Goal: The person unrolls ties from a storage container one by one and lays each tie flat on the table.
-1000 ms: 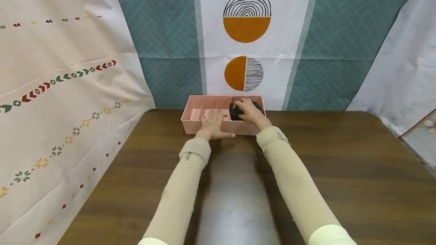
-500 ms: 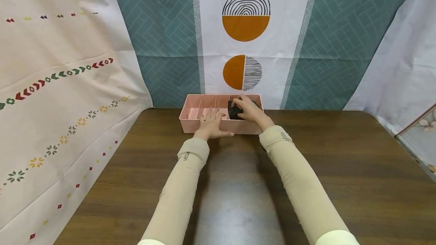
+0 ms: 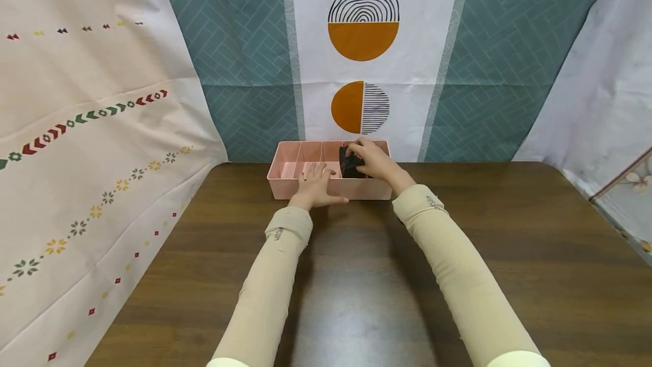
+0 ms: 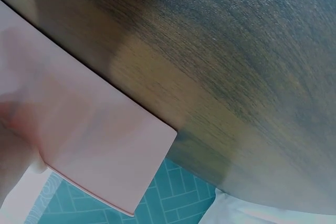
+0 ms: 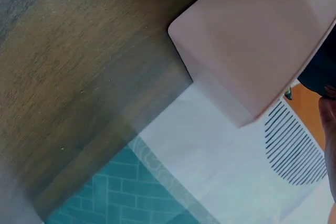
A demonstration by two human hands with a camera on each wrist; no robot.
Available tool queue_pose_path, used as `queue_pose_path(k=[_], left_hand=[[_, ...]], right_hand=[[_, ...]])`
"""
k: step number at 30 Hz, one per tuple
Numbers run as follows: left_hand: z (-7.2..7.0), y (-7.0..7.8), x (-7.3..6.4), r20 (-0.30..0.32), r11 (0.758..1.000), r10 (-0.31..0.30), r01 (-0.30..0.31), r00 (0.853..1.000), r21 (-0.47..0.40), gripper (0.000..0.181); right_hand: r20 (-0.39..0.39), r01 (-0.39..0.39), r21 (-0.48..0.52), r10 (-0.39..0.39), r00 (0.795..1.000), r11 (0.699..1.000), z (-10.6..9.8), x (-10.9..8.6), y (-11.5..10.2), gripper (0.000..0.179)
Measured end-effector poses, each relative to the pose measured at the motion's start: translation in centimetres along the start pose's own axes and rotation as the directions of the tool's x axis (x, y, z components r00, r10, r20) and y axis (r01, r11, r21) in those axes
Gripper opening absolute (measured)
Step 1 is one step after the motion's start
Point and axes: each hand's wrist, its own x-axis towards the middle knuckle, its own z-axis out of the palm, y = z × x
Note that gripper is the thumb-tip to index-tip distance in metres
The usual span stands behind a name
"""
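Observation:
A pink divided box (image 3: 346, 189) stands at the far edge of the table. Inside its right part is a black, soft-looking item (image 3: 350, 164) whose exact kind I cannot tell. My right hand (image 3: 376, 161) reaches over the box's front rim and holds the black item between thumb and fingers. That dark item (image 5: 319, 72) also shows above the rim in the right wrist view, against the fingers. My left hand (image 3: 313, 187) lies on the front rim with its fingers spread over the middle compartments. Only a bit of the left hand (image 4: 16, 156) appears in the left wrist view.
Brown wooden table (image 3: 351, 276) stretches in front of the box and to both sides. Right behind the box hangs a teal and white curtain (image 3: 244, 95). Patterned cream cloth (image 3: 102, 186) borders the left side, and white cloth (image 3: 601, 95) the right.
My right hand has risen slightly, and its wrist has shifted right. The black item looks lifted and bunched toward the left of its space. My left hand keeps its place on the rim.

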Motion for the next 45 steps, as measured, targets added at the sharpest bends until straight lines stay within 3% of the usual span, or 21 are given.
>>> queue_pose_path(k=[11, 26, 33, 45], left_hand=[[-0.2, 0.3, -0.6, -0.012, 1.0, 0.008, -0.008, 1.0, 0.006, 0.085], [0.1, 0.1, -0.2, 0.0, 1.0, 0.014, -0.014, 1.0, -0.008, 0.088], [-0.1, 0.1, -0.2, 0.005, 1.0, 0.006, -0.006, 1.0, 0.006, 0.087], [-0.3, 0.4, -0.9, -0.019, 1.0, 0.019, -0.019, 1.0, -0.011, 0.084]], right_hand=[[-0.062, 0.039, -0.025, -0.041, 0.997, 0.999, -1.8, -0.7, -0.9, 0.029], [-0.061, 0.097, -0.051, -0.101, 0.993, 0.994, -3.7, -2.3, -1.4, 0.031], [-0.021, 0.151, -0.088, -0.153, 0.988, 0.985, -4.3, -3.2, -1.9, 0.031], [-0.008, 0.155, -0.114, -0.157, 0.988, 0.981, -4.5, -5.5, -2.7, 0.032]])
